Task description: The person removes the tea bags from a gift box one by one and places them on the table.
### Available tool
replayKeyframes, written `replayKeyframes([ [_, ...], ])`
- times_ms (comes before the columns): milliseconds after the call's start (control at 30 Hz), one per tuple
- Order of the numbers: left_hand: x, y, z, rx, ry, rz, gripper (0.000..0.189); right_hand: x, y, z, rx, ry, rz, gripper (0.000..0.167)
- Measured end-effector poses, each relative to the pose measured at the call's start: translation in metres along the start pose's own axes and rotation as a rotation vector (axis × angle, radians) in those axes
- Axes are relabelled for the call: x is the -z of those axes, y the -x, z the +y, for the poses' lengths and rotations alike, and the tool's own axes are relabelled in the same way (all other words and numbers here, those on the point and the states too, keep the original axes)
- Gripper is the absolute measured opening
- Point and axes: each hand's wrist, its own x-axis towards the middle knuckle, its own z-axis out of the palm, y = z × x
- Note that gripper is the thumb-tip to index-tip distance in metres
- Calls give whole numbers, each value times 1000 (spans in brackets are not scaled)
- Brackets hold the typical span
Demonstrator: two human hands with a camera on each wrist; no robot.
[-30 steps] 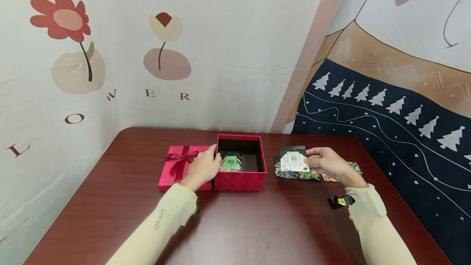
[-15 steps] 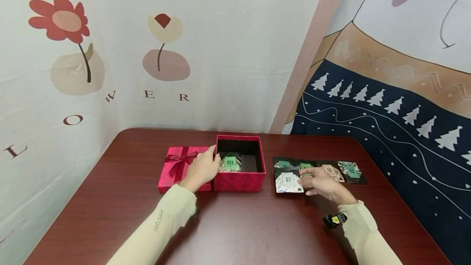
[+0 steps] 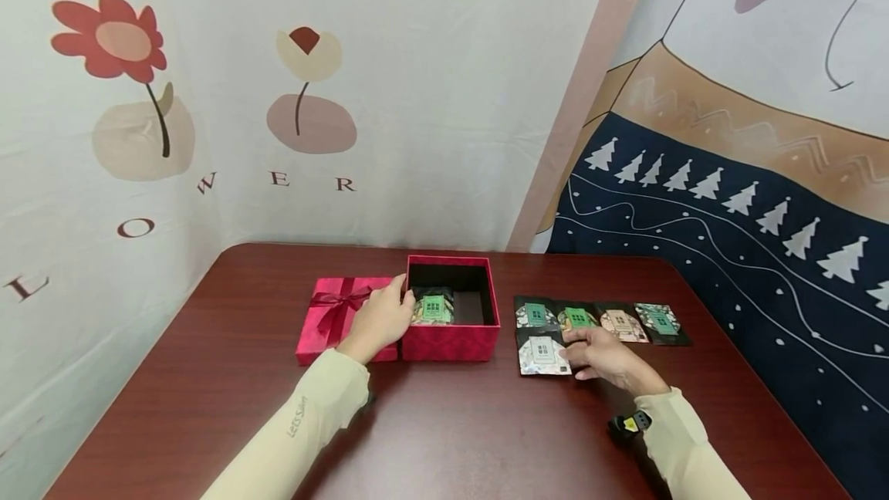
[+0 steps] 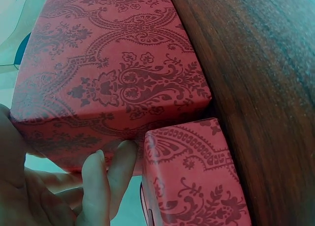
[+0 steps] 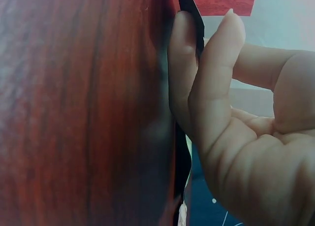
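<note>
My right hand [image 3: 603, 357] pinches the right edge of a flat black sachet with a white floral print [image 3: 544, 353] between thumb and finger; it lies on the table in front of a row of similar sachets. In the right wrist view, its dark edge [image 5: 184, 152] runs between the fingertips. My left hand [image 3: 382, 317] rests at the left wall of an open red gift box [image 3: 451, 343], its fingers [image 4: 95, 186] straight against the patterned side in the left wrist view. Inside the box, a green-labelled sachet [image 3: 433, 309] sits on the left.
The red lid with a ribbon bow [image 3: 322, 330] lies left of the box, partly behind my left hand. Several sachets, such as a green-labelled one [image 3: 535, 313] and a pink one [image 3: 623, 325], form a row on the brown table [image 3: 444, 423]. Printed curtains hang behind.
My right hand has brought the white-printed sachet down and towards me, from over the row to the table in front of it. The left hand has stayed at the box.
</note>
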Motion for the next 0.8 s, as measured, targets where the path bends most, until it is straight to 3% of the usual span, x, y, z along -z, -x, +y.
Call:
replayKeyframes([
  [300,1,0,0,-1,-2,-5,55,-2,5,4,5,6,-6,52],
  [800,2,0,1,-8,-5,-5,55,4,17,-1,4,215,70,38],
])
